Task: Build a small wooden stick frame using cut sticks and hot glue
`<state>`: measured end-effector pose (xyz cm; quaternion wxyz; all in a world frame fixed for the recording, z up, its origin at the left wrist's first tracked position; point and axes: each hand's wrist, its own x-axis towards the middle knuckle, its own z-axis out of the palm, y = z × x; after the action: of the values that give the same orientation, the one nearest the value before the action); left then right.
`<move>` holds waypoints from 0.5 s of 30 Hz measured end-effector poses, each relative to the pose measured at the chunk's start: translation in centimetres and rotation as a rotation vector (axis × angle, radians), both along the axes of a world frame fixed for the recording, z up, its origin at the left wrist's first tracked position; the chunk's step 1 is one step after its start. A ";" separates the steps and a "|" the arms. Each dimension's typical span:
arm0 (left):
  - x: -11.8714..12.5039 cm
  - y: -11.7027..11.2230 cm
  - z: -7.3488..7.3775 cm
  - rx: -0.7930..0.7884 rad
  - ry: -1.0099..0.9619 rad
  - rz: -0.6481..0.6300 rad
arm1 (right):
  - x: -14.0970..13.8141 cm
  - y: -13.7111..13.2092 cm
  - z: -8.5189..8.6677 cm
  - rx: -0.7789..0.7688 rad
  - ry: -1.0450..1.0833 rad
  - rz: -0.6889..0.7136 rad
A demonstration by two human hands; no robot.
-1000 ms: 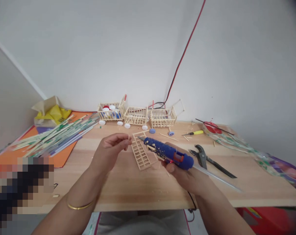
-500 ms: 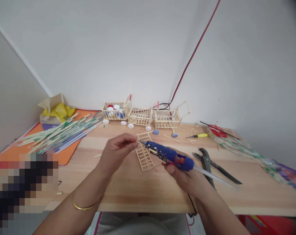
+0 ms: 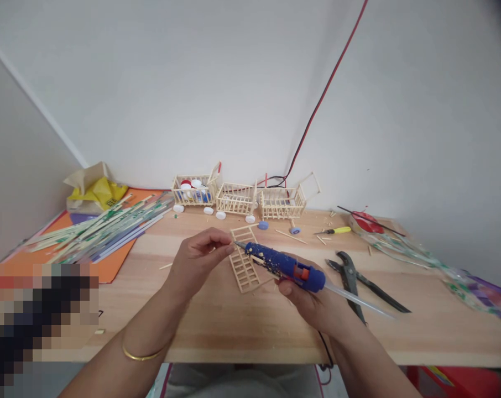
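The wooden tabletop [image 3: 209, 337] carries everything, and above its middle the right hand [image 3: 306, 293] is wrapped around the handle of a blue hot-glue gun [image 3: 281, 265], though the barrel hides much of that grip. The gun looks rigid and light enough for one hand; its handle is the place to hold, since the metal nozzle is likely hot, and the long clear glue stick [image 3: 354, 299] jutting from the rear could catch on things. The left hand [image 3: 203, 257] meets the nozzle with thumb and forefinger pressed together; whether a tiny piece sits between them I cannot tell. Below the nozzle, a slatted stick panel [image 3: 245, 269] lies on the wood, partly covered by gun and fingers. It should prove very light, stiff but brittle at its joints, slick only where glue is fresh, and best lifted by its long outer rails. Among the containers, a tan paper bag [image 3: 78, 182] stands at the far left with a yellow wrapper [image 3: 103, 192] in or against it. Of three miniature stick carts along the wall, the left cart [image 3: 192, 196] holds red, white and blue round caps [image 3: 186, 189]; I cannot make out any load in the middle cart [image 3: 235, 203] or the right cart [image 3: 281, 209].
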<state>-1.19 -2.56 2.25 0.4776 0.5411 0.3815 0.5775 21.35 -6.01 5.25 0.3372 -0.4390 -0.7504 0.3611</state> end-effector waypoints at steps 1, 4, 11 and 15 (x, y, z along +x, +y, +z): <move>0.0 0.0 0.0 0.001 0.001 0.001 | 0.0 0.0 0.0 -0.003 -0.004 -0.001; 0.0 -0.1 0.1 -0.003 0.002 0.005 | 0.0 -0.1 0.2 -0.010 -0.014 -0.002; 0.1 -0.1 0.4 0.016 -0.012 0.029 | 0.0 0.1 0.3 -0.045 -0.027 0.009; 0.1 0.0 0.4 -0.031 -0.097 0.032 | 0.1 0.2 -0.1 -0.015 -0.047 -0.022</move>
<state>-1.10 -2.59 2.61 0.4946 0.4989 0.3754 0.6046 21.43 -5.81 5.17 0.3203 -0.4580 -0.7505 0.3527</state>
